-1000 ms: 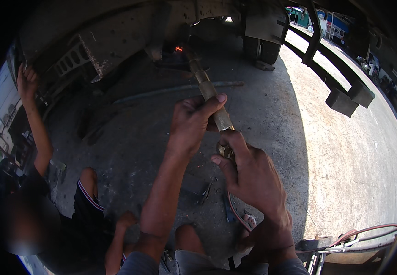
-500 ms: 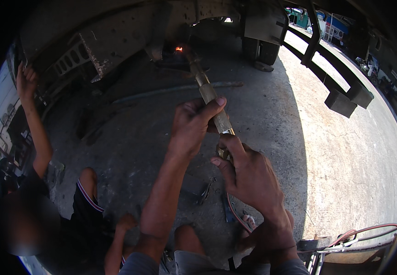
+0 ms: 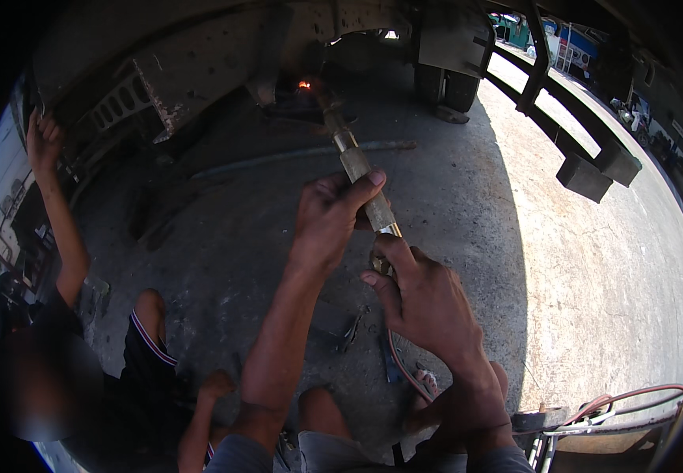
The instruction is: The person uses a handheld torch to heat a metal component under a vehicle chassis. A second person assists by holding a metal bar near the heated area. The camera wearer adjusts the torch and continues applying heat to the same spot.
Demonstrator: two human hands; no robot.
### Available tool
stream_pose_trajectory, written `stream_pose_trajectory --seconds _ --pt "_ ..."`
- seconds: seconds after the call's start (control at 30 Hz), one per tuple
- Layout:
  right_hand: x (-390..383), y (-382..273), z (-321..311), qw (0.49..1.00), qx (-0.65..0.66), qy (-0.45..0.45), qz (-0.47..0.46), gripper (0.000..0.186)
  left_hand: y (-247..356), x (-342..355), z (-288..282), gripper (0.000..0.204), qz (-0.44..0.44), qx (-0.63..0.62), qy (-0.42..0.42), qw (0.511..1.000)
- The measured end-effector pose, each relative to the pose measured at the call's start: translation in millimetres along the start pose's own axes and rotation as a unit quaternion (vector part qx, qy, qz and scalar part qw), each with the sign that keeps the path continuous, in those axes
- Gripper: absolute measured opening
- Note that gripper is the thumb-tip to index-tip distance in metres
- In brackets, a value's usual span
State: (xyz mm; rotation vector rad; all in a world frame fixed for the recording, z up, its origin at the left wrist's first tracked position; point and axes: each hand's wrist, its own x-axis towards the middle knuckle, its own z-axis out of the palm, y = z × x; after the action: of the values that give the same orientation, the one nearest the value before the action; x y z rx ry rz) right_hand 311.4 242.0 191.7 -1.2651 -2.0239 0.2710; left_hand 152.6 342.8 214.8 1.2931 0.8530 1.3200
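Note:
My left hand [image 3: 329, 217] is wrapped round the ridged brass handle of a gas torch [image 3: 355, 163], thumb lying along its top. Lower down, my right hand [image 3: 424, 296] grips the torch's rear end, with thumb and index finger at the brass valve knob [image 3: 381, 264]. The torch slants up and away toward the vehicle's underside. By its far tip an orange-red glow [image 3: 304, 85] shows on dark metal; the tip itself is hard to make out in the shade. A reddish hose [image 3: 404, 366] runs down from beneath my right hand.
A person in dark clothes [image 3: 140, 355] sits at the left, one raised hand [image 3: 44, 142] at the vehicle frame [image 3: 199, 87]. A long pipe [image 3: 278, 158] lies on the concrete. Behind it stands a wheel [image 3: 445, 87]. Black frame bars [image 3: 586, 177] hang at right; hoses [image 3: 593, 406] lie lower right.
The torch and both hands have shifted very slightly left. The glow sits slightly left too. My hold on the torch is the same, and the other person has hardly moved.

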Motion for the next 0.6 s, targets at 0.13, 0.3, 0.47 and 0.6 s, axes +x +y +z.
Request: stream_pose_trajectory --seconds 0.13,0.3,0.47,0.6 --pt "0.4 5.9 3.3 1.000 0.021 0.008 -0.010 0.040 -1.1 -0.1 1.3 0.038 0.000 0.003 0.006 1.000" --pt "0.6 7.8 2.8 0.999 0.036 0.013 -0.014 0.039 -1.3 0.1 2.6 0.038 -0.001 0.011 0.010 1.000" --pt "0.4 7.7 3.6 1.000 0.009 0.009 -0.010 0.040 -4.2 1.2 2.5 0.039 0.002 0.005 0.014 1.000" --pt "0.1 7.8 4.8 1.000 0.005 0.007 -0.010 0.040 -3.0 0.0 1.2 0.040 0.002 0.003 0.010 1.000"
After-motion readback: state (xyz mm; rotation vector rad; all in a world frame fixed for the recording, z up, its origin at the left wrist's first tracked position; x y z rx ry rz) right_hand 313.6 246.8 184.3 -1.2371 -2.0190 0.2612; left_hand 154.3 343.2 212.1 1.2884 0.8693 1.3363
